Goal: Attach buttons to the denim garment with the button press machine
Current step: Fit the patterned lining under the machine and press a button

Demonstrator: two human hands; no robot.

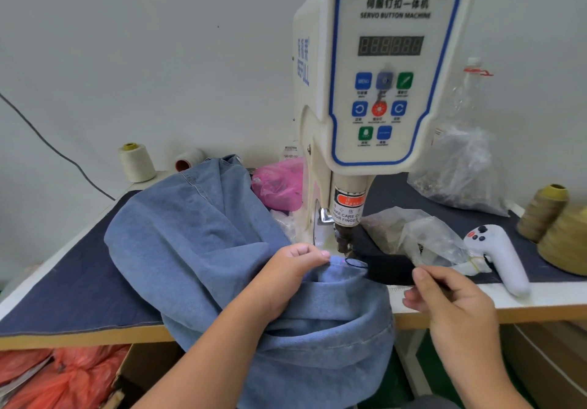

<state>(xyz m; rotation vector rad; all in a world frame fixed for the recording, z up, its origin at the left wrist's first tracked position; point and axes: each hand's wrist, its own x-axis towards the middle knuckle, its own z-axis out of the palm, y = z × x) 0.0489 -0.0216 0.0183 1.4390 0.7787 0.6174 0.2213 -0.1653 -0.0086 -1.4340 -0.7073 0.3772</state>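
The white servo button press machine [390, 68] stands on the table, its press head [344, 240] pointing down at the die. A light blue denim garment [203, 237] is heaped on the table and hangs over the front edge. My left hand [292, 275] grips the garment's edge just left of the press head, holding a stitched buttonhole [355, 262] under it. To the right of the garment, my right hand [448, 300] hovers with thumb and fingers pinched together; whether a button is between them I cannot tell.
A dark cloth [79, 284] covers the table. Cream thread cones [136, 162] stand at the back left, brown cones [546, 211] at the right. A pink bag [279, 186], clear plastic bags [425, 237] and a white controller [502, 256] lie near the machine. Red bags [57, 377] sit below.
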